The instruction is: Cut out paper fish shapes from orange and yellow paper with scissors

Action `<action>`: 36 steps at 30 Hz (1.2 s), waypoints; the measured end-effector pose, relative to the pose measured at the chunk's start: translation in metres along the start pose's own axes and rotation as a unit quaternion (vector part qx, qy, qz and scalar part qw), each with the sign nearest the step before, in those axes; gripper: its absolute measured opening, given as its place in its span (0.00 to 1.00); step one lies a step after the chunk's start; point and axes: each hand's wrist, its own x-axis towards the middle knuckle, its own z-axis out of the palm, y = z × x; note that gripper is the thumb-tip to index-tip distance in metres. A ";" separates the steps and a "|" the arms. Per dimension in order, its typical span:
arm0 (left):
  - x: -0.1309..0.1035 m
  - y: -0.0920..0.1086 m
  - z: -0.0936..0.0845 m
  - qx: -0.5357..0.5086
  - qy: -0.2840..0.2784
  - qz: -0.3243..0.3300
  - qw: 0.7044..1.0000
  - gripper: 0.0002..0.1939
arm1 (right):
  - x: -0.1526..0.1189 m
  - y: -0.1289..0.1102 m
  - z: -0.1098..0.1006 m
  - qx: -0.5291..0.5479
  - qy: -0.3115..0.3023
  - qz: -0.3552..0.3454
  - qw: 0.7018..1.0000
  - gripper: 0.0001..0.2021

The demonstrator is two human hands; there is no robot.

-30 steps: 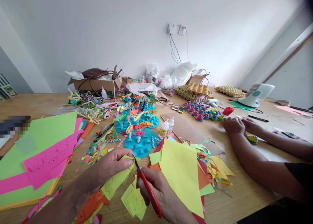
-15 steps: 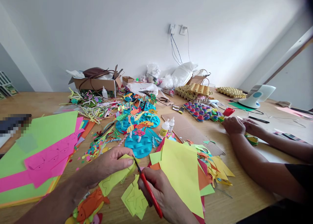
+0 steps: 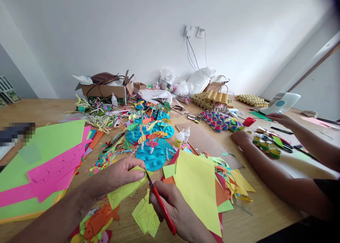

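My left hand (image 3: 127, 173) pinches a piece of yellow paper (image 3: 119, 196) with pencil outlines drawn on it. Red-handled scissors (image 3: 164, 210) are gripped in my right hand (image 3: 172, 204), and their dark blades meet the paper's edge close to my left fingertips. Below, more yellow paper pieces (image 3: 146, 214) with a drawn outline lie on the table. Orange cut-out fish (image 3: 99, 220) sit in a small pile under my left forearm. Beside my right hand a large yellow sheet (image 3: 196, 186) rests on a stack of coloured paper.
Blue bases with paper fish (image 3: 151, 158) stand ahead, next to glue bottles (image 3: 179, 139). Green sheets (image 3: 53, 143) and pink strips (image 3: 57, 165) lie left. At the right, a co-worker's arms (image 3: 268, 172) reach among painted egg-carton cups (image 3: 265, 145) and tools.
The co-worker's hands have moved apart, one rightward and back toward the white device, uncovering painted cups and tools. My hands, scissors and paper look almost unchanged.
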 end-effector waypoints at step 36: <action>0.004 0.021 -0.018 0.214 -0.070 0.013 0.974 0.08 | -0.006 0.000 -0.011 -0.080 -0.019 0.014 0.997 0.16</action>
